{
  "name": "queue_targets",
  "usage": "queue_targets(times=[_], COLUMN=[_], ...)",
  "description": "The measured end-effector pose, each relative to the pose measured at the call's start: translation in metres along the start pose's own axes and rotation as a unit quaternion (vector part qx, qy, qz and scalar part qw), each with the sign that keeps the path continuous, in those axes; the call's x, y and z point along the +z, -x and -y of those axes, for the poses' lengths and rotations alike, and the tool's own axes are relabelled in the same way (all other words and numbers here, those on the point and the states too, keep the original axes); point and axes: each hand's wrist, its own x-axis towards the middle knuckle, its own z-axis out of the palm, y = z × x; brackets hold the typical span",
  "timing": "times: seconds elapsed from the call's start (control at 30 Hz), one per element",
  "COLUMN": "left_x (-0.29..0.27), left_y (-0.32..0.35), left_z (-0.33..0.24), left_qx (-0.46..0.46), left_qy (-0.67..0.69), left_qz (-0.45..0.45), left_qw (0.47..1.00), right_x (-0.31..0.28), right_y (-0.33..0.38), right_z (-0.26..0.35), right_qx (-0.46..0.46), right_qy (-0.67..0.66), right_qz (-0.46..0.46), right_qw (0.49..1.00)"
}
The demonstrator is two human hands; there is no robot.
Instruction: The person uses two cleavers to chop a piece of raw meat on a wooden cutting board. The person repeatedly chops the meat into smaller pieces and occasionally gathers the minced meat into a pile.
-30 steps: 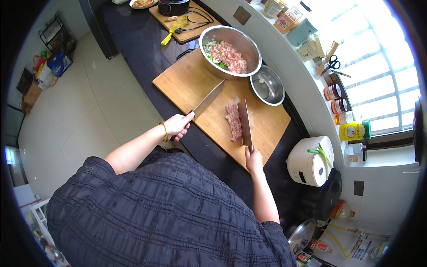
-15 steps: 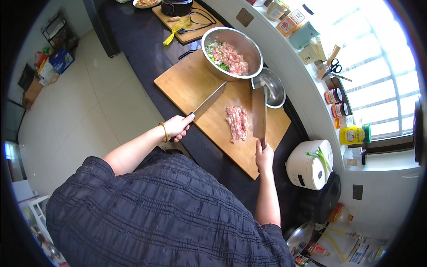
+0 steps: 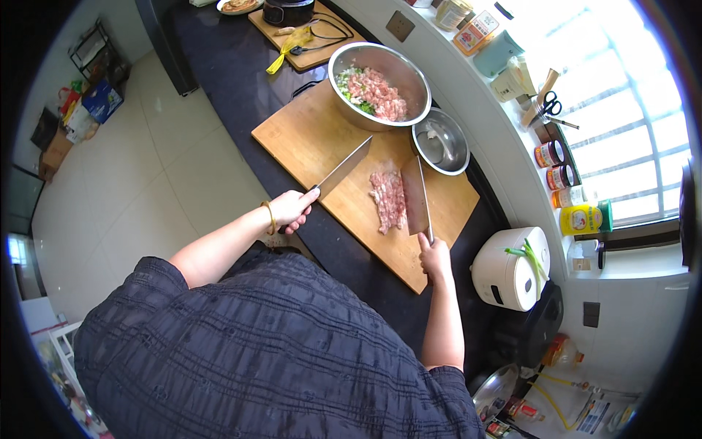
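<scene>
My left hand (image 3: 296,210) is closed round the handle of a cleaver (image 3: 347,164), whose blade slants up and away over the left part of a wooden cutting board (image 3: 292,128). In my right hand (image 3: 436,260) is a second cleaver (image 3: 417,196), its blade at the right side of a flat patch of minced meat (image 3: 388,203). Whether that blade touches the board I cannot tell. On the board's far end rests a large steel bowl (image 3: 420,77) with ground meat (image 3: 380,95) and chopped green onion (image 3: 355,84) inside.
A smaller steel bowl (image 3: 457,139) stands beyond the board, against the wall side. Right of the board is a white rice cooker (image 3: 504,271) with green onion stalks (image 3: 532,260) on its lid. Jars (image 3: 559,178) line the windowsill. Another board (image 3: 340,51) holds a cord and yellow bag (image 3: 281,58).
The right cleaver has come down and left, its blade tilting over to the meat's right edge. My left hand and its cleaver have stayed nearly still.
</scene>
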Motion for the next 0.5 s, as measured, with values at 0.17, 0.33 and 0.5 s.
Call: queue_targets(times=[0.17, 0.33, 0.5], left_x=[0.006, 0.005, -0.002], left_y=[0.000, -0.001, -0.003], left_z=[-0.001, 0.002, 0.010], left_qx=[0.003, -0.002, -0.007], left_qy=[-0.001, 0.006, 0.034], left_qz=[0.001, -0.007, -0.020], left_qw=[1.000, 1.000, 0.999], right_x=[0.032, -0.004, 0.019], right_y=[-0.006, 0.029, 0.072], right_z=[-0.035, 0.013, -0.010], right_qx=[0.001, -0.106, -0.234], right_qy=[0.060, 0.119, 0.234], right_qz=[-0.035, -0.072, -0.158], right_qw=[0.998, 0.985, 0.930])
